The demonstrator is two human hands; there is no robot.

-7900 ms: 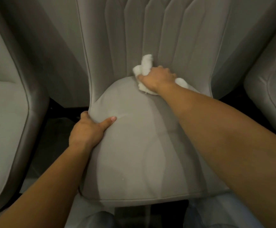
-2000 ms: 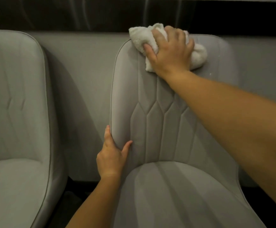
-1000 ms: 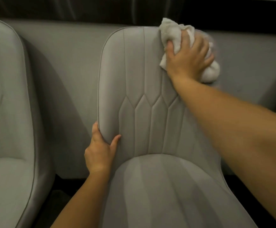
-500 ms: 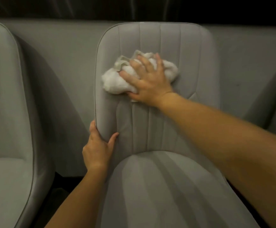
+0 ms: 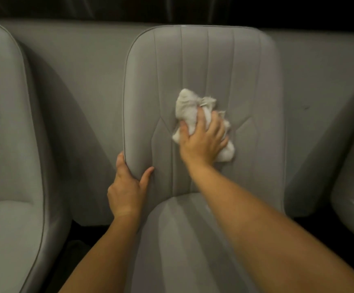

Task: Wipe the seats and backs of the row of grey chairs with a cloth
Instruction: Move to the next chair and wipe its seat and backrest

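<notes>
Spread right-hand fingers [image 5: 211,123] over the bunched white cloth [image 5: 189,111], pressing it flat against the middle chair's backrest [image 5: 214,60]. Had swept down from the top edge and across from the left within the past second. Gripped the back's left edge beside them with the left hand [image 5: 127,185], thumb in front. Left, probably, only the lower back unwiped before the neighbouring chair [image 5: 7,144].
</notes>
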